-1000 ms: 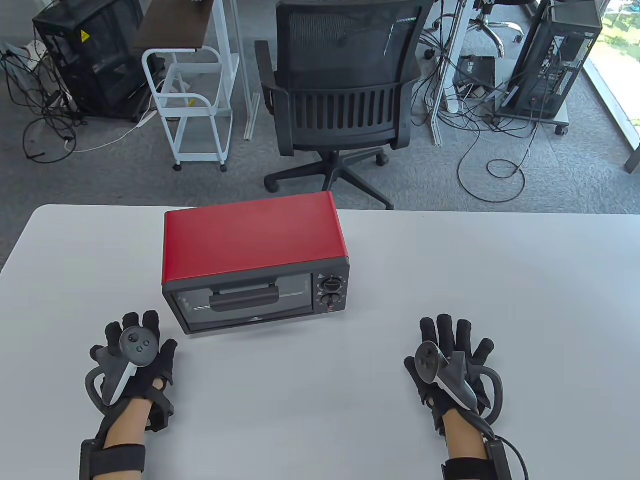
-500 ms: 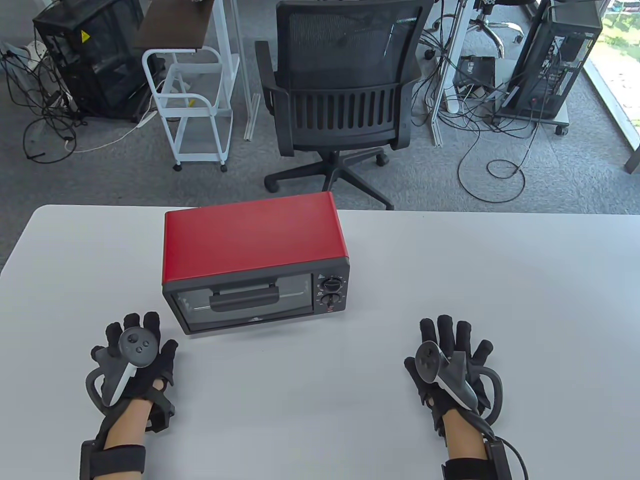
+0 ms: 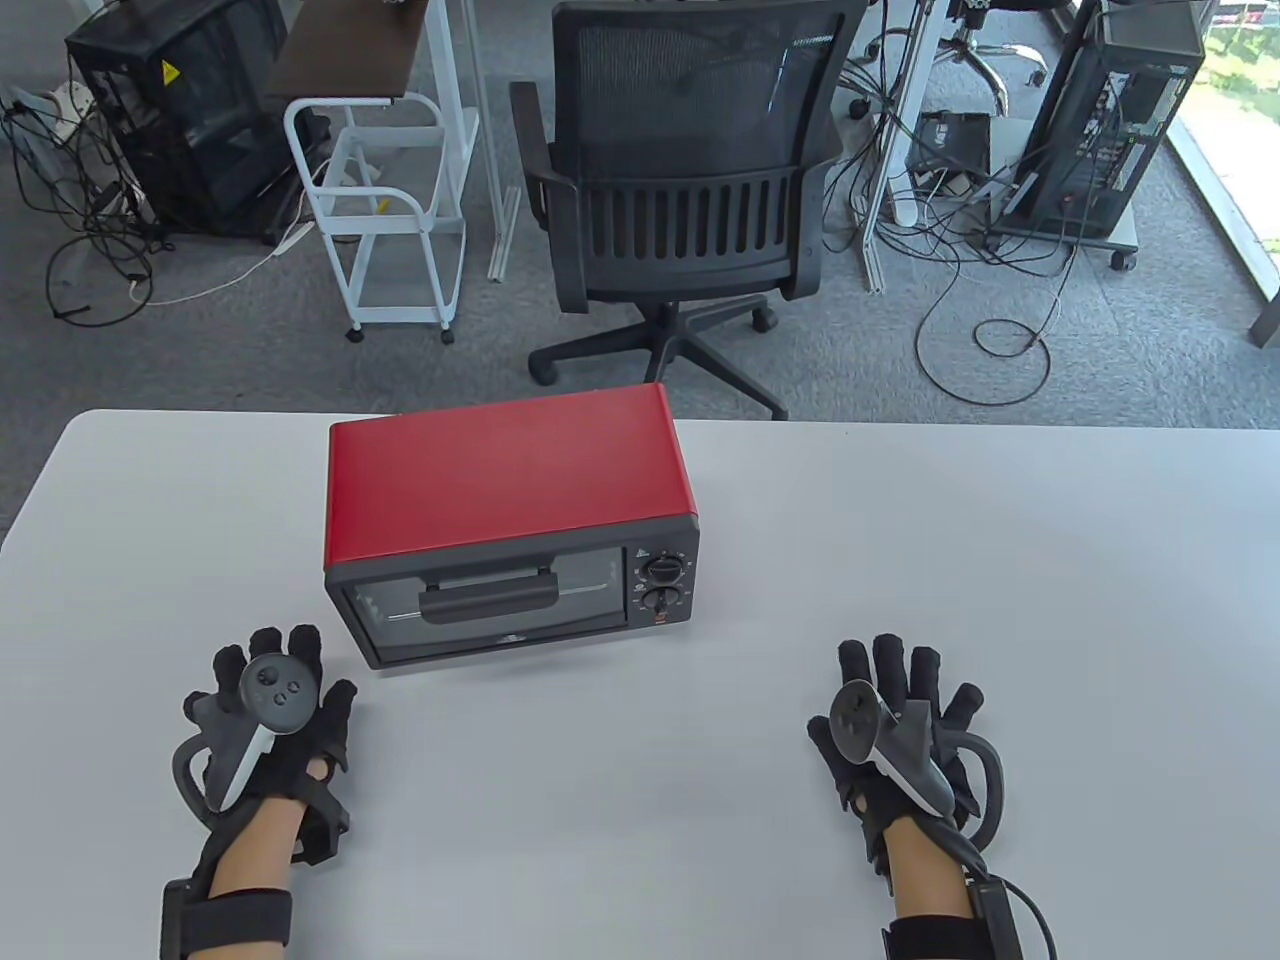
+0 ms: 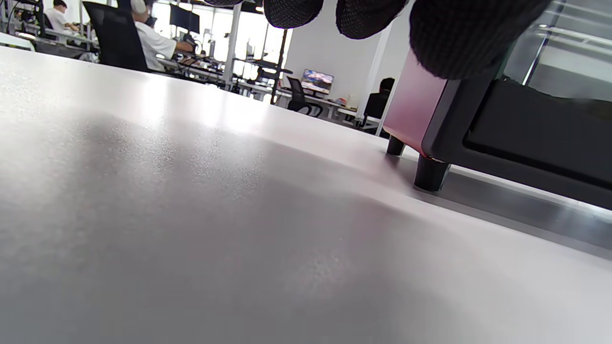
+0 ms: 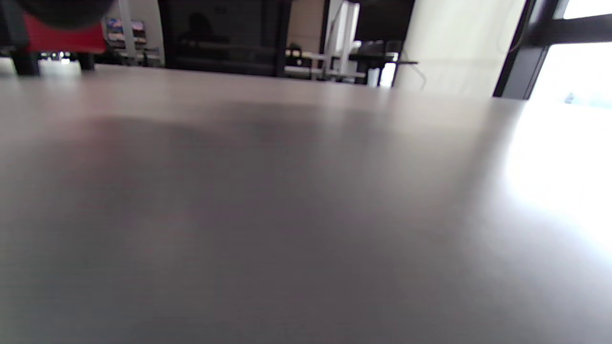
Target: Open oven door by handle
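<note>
At the bottom of the table view both gloved hands lie flat on the white table (image 3: 700, 820), fingers spread and holding nothing: the left hand (image 3: 262, 735) at lower left, just beside the oven's near left corner, the right hand (image 3: 900, 745) at lower right, well apart from it. Further up, left of centre, stands the red toaster oven (image 3: 505, 520), its glass door (image 3: 490, 605) shut and the dark bar handle (image 3: 488, 598) across its front untouched. The oven looks light and stands on small feet (image 4: 430, 173), so a pull on the handle may drag or tip it forward unless the other hand steadies the body. The hinge side is not visible, probably along the door's bottom edge. Both wrist views show mostly tabletop; the handle appears in neither.
</note>
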`<state>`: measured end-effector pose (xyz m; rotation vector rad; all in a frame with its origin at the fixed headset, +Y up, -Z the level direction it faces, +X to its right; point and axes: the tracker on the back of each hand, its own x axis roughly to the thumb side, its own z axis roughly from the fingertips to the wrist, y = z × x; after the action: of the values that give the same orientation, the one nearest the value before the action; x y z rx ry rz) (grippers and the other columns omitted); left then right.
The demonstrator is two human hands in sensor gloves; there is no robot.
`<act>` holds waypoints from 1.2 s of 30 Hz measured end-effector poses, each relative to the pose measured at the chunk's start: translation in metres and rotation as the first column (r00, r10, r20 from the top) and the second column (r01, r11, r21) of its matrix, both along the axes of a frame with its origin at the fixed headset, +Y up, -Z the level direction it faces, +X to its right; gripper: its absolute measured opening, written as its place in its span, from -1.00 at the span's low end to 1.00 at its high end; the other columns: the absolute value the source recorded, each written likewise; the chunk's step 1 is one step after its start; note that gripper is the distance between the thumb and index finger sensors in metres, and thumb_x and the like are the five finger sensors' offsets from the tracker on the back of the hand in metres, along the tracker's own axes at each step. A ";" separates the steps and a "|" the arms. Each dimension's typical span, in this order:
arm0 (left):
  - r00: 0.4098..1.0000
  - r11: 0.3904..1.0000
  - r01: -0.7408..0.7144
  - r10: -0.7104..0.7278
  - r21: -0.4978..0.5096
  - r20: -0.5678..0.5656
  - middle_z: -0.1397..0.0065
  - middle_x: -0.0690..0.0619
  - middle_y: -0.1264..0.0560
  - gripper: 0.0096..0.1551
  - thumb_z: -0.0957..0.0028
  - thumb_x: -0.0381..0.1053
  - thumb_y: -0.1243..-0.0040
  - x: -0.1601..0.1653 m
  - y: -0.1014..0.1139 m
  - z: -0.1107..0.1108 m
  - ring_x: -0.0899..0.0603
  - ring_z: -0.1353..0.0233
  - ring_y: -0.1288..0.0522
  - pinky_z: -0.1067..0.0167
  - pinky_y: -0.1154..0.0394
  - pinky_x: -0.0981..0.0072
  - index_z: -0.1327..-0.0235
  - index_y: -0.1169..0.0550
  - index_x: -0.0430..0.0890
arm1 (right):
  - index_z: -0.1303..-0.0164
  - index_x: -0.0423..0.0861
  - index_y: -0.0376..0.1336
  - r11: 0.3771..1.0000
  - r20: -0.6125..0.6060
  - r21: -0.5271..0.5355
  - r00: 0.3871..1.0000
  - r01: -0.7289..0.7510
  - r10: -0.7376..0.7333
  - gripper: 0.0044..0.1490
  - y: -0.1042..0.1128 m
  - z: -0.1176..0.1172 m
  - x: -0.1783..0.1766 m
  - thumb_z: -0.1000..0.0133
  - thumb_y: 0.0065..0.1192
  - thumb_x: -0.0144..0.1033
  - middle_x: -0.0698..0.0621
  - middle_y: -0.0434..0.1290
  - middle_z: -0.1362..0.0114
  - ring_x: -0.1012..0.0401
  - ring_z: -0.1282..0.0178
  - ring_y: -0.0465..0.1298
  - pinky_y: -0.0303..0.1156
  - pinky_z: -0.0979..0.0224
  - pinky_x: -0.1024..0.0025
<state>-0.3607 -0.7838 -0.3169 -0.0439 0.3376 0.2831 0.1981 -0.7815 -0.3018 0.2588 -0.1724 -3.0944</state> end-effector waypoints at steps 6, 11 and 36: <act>1.000 1.000 -0.013 0.013 -0.002 -0.002 -0.77 0.09 0.08 -0.19 -0.03 0.34 -0.05 0.000 0.000 0.000 -0.32 -0.78 0.20 -0.44 0.24 -0.52 -0.54 -0.07 0.34 | -0.56 0.32 -0.41 1.000 0.001 -0.009 1.000 0.002 -0.002 0.08 -0.001 0.000 0.000 0.02 -0.12 0.51 0.13 -0.33 -0.81 -0.03 -0.80 -0.27 -0.22 -0.59 -0.36; 1.000 1.000 -0.001 0.002 -0.014 0.016 -0.77 0.08 0.04 -0.22 -0.03 0.35 -0.05 0.004 0.004 0.000 -0.33 -0.78 0.14 -0.44 0.19 -0.52 -0.54 -0.12 0.34 | -0.56 0.33 -0.41 1.000 0.003 -0.014 1.000 0.006 -0.006 0.08 -0.001 0.000 0.000 0.02 -0.12 0.51 0.13 -0.33 -0.81 -0.03 -0.80 -0.26 -0.22 -0.59 -0.36; 0.520 0.533 -0.845 0.805 0.039 0.286 -0.81 0.00 -0.11 0.01 0.01 0.32 -0.09 0.075 0.016 -0.001 -0.30 -0.65 -0.41 -0.28 -0.42 -0.37 -0.68 0.03 0.19 | -0.55 0.31 -0.42 0.998 0.008 -0.030 0.998 0.063 -0.063 0.08 -0.004 -0.004 -0.001 0.01 -0.13 0.51 0.12 -0.31 -0.81 -0.04 -0.80 -0.25 -0.21 -0.60 -0.35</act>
<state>-0.2853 -0.7673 -0.3177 -0.0647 0.0175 1.2817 0.1975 -0.7853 -0.3053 0.2683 -0.2322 -3.1505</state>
